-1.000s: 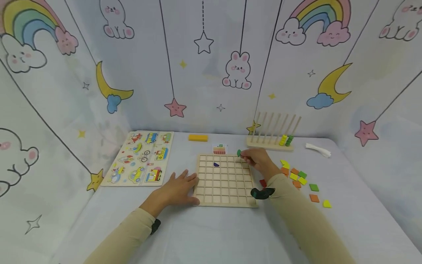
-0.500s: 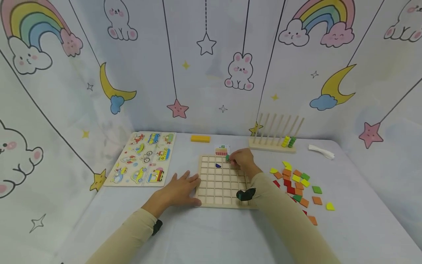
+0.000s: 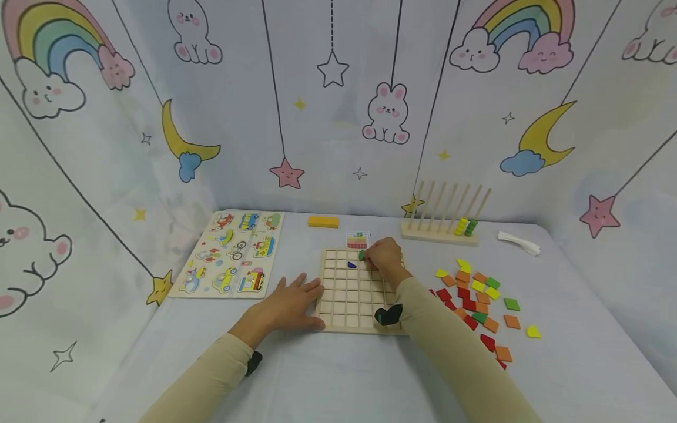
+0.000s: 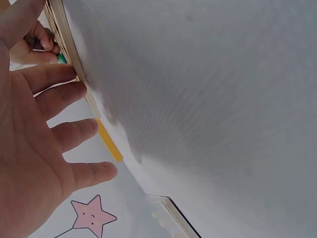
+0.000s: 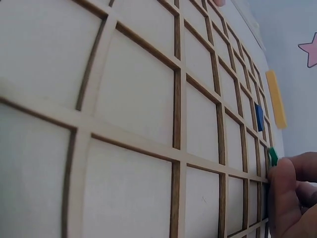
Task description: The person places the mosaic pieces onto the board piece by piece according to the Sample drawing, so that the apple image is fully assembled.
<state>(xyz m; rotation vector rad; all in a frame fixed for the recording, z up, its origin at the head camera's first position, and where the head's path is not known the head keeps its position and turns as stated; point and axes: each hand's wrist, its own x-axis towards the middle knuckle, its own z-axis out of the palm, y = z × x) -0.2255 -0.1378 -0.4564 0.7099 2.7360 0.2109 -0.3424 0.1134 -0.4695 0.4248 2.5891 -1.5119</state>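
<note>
A wooden grid board [image 3: 339,309] with square compartments lies on the table. My right hand [image 3: 385,257] pinches a small green piece [image 5: 273,156] between thumb and finger at the board's far row. One compartment nearer and a little to the left, a dark blue piece [image 3: 351,265] with a curved edge sits on the grid. Just behind the board's far edge is a small picture card [image 3: 358,239], partly covered by the right hand. The fingers of my left hand [image 3: 291,305] are spread, their tips against the board's left edge; in the left wrist view its palm shows bare.
Many loose red, orange, yellow and green tiles [image 3: 469,305] lie right of the board. Behind them stand a peg rack [image 3: 439,234] with yellow and green beads and a white object [image 3: 519,242]. A picture puzzle [image 3: 226,254] lies left, and a yellow block [image 3: 323,222] at the back.
My right hand has brought the green piece leftward from the board's far right corner to its far row near the blue piece. The left hand has stayed at the left edge.
</note>
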